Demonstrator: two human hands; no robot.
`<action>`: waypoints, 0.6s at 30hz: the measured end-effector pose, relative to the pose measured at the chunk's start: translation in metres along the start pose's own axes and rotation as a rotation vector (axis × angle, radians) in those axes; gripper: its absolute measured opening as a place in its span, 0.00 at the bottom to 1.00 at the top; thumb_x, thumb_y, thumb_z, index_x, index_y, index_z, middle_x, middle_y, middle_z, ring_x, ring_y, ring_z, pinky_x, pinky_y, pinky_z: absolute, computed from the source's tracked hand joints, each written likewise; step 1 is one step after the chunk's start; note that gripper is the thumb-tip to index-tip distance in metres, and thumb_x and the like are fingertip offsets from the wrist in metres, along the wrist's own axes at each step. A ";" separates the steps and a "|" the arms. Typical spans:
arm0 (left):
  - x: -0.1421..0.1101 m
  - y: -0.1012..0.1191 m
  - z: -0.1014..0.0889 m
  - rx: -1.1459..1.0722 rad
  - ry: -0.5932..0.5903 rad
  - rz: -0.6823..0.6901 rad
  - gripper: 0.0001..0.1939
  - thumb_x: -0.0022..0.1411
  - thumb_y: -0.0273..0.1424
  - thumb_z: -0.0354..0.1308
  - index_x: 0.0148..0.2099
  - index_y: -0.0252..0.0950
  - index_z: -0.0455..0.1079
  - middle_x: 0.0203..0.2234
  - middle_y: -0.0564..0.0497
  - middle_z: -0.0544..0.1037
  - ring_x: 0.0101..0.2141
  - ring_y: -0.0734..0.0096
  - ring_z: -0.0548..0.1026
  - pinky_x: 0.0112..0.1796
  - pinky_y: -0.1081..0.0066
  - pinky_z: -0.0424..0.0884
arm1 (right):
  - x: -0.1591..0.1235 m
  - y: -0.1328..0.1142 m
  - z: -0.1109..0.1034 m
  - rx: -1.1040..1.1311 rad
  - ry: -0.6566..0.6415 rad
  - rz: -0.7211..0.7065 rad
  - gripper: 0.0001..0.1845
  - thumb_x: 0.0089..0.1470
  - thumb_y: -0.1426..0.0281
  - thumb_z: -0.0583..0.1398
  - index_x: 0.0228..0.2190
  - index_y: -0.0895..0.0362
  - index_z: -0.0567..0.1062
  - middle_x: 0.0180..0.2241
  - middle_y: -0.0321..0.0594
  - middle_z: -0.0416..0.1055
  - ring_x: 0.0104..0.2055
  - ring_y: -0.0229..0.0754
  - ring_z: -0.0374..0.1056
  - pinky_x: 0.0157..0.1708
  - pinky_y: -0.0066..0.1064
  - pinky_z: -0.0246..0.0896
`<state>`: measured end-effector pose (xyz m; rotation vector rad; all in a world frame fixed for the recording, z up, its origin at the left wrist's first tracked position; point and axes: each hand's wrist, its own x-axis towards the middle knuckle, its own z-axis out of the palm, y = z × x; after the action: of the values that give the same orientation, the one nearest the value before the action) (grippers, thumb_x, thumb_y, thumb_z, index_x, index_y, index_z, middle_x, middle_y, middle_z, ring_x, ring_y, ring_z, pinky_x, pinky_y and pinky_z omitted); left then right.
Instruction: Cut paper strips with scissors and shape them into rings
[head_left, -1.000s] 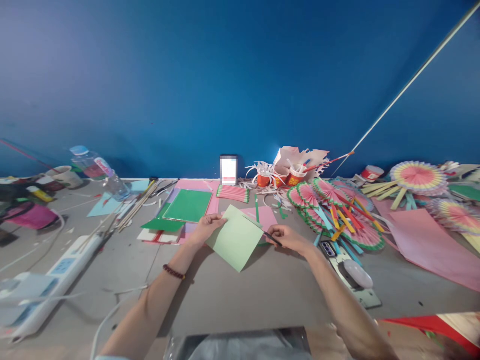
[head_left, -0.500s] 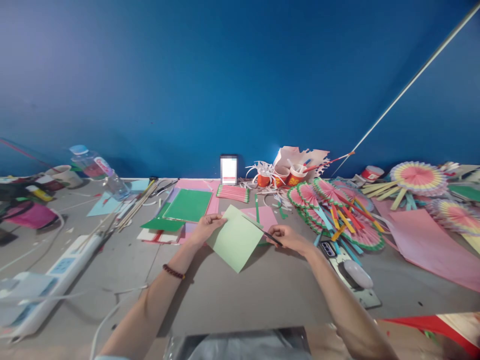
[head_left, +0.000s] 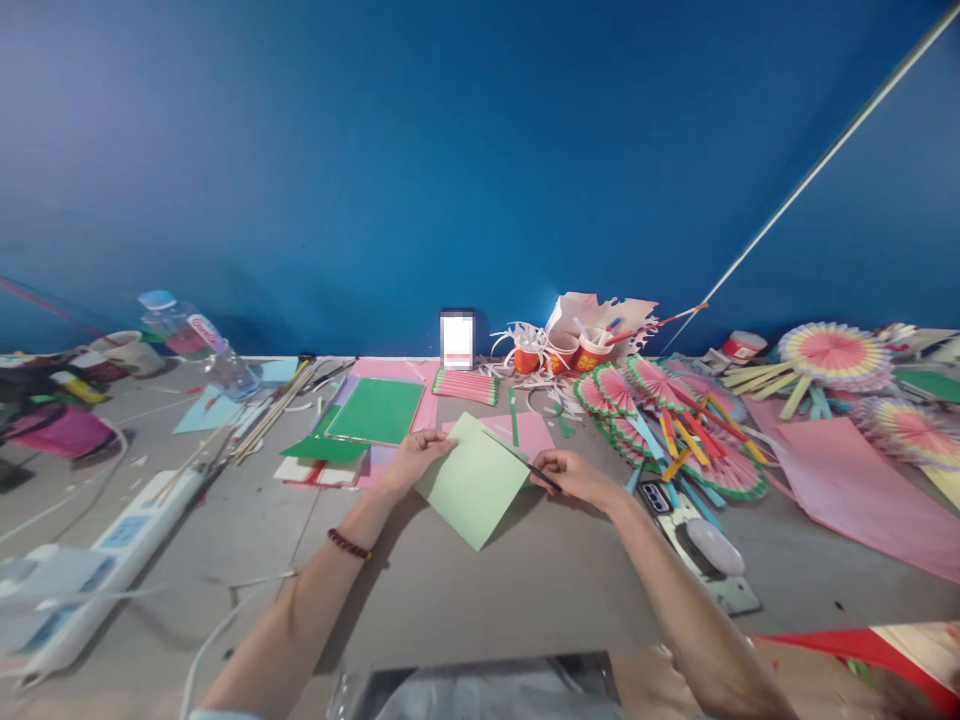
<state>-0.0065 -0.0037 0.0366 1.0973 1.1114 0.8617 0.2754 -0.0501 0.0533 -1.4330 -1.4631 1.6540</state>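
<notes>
Paper (head_left: pixel 474 485), left hand (head_left: pixel 417 456) — dark tool (head_left: pixel 546 481), right (head_left: pixel 576 474)

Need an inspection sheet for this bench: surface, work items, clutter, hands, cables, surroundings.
Surface: grey table, small scraps scattered.
Work items: pale green sheet; slim dark tool at its right edge, type unclear.
Clutter: paper fans and cups right of centre, bottle at left.
Hands: left hand pinches the sheet; right hand holds the tool.
Cables: white cable near power strip, left.
Surroundings: blue wall behind; other people, nothing seen.
</notes>
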 end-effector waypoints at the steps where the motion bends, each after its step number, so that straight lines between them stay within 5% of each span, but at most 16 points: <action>1: 0.000 0.000 0.000 0.000 0.000 0.003 0.17 0.44 0.43 0.68 0.27 0.34 0.72 0.19 0.53 0.76 0.18 0.74 0.71 0.20 0.76 0.63 | 0.000 0.000 0.000 -0.003 0.006 -0.003 0.11 0.42 0.64 0.65 0.26 0.59 0.74 0.20 0.31 0.66 0.22 0.31 0.58 0.24 0.23 0.54; 18: -0.001 -0.002 0.003 0.071 -0.031 0.029 0.17 0.46 0.44 0.66 0.28 0.34 0.72 0.20 0.52 0.76 0.20 0.73 0.71 0.22 0.75 0.63 | 0.005 0.007 -0.001 0.037 -0.020 0.036 0.14 0.42 0.62 0.65 0.27 0.59 0.71 0.19 0.29 0.63 0.21 0.29 0.56 0.22 0.23 0.49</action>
<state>-0.0036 -0.0057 0.0356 1.1843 1.1098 0.8314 0.2765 -0.0478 0.0452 -1.4345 -1.4184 1.7131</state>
